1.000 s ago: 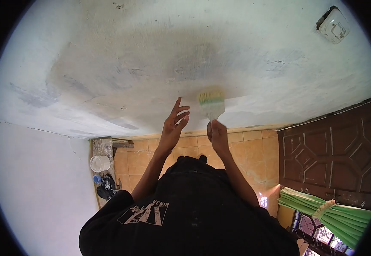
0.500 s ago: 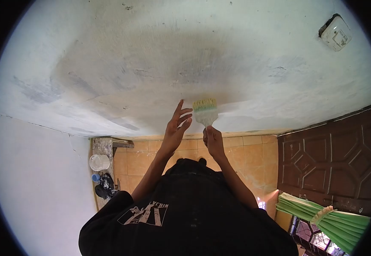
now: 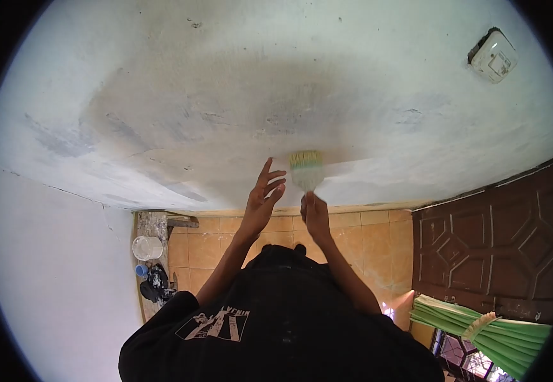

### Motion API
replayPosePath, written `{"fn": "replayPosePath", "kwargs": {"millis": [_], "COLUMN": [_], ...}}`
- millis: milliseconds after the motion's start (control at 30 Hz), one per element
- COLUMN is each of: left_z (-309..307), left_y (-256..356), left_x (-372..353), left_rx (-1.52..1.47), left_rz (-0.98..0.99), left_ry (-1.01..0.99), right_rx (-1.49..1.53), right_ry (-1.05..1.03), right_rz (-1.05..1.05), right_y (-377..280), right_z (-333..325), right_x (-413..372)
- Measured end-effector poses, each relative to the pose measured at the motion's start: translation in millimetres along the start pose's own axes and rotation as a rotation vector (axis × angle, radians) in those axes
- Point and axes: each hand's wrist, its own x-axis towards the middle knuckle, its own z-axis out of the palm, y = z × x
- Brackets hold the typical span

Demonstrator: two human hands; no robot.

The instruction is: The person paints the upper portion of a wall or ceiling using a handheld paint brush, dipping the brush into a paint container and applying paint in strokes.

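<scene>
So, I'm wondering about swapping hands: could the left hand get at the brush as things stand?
Probably yes: the left hand looks empty and close to the brush, with nothing visible between them. The right hand holds the brush, though, so a takeover would likely need that grip loosened.

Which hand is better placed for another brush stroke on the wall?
Probably the right hand: its grip is closed on the brush, bristles toward the wall. The left hand is open and holds nothing, though near the brush, so it would first need to take it over.
</scene>
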Motion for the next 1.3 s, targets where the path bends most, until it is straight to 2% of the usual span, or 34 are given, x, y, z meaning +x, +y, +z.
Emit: {"fn": "replayPosePath", "kwargs": {"millis": [67,167,267,367,467,567,700,800,900,1000,1067,1100,1200,1300], "left_z": [-1,2,1,3,0,3,3,5,1,-3,-5,-6,-6,0], "left_y": [0,3,-5,0,-5,2,-1,-1,0,-3,-1,1,0,-2], "left_x": [1,-1,1,0,0,0,-1,0,1,-1,-1,2,-1,0], "left_rx": [0.021,-0.015,0.018,-0.015,-0.018,-0.035,-0.018,-0.025,0.002,-0.026,-0.059,-0.054,-0.040,-0.051], "left_rz": [0.007,-0.027,0.031,-0.009,0.014,-0.037,-0.001,0.002,0.009,0.013,0.009,0.004,-0.011,0.008], "left_ry": [-0.009,0.000,-0.023,0.002,-0.012,0.011,-0.006,-0.006,-0.012,-0.008,-0.008,-0.006,-0.013,-0.012], "right_rx": [0.031,0.050,0.089,0.071,-0.074,0.058,0.072,0.232,0.102,-0.036,0.032,0.046,0.030,0.078], "right_ry": [-0.002,-0.036,-0.047,-0.044,-0.030,-0.069,-0.115,-0.069,-0.036,-0.012,-0.022,-0.030,-0.096,-0.126], "right_rz": [-0.007,-0.187,-0.163,-0.179,-0.083,0.068,-0.237,-0.193,-0.216,-0.158,0.106,0.128,-0.205,-0.220], "right_y": [-27,-84,-124,-95,-23,-19,-91,-141,-98,-10,3,-7,-57,-126], "right_z": [6,7,3,-3,-7,3,5,7,-3,-8,-6,-4,2,8], "right_x": [-9,8,28,45,27,-5,13,31,48,29,1,-6,6,29]}}
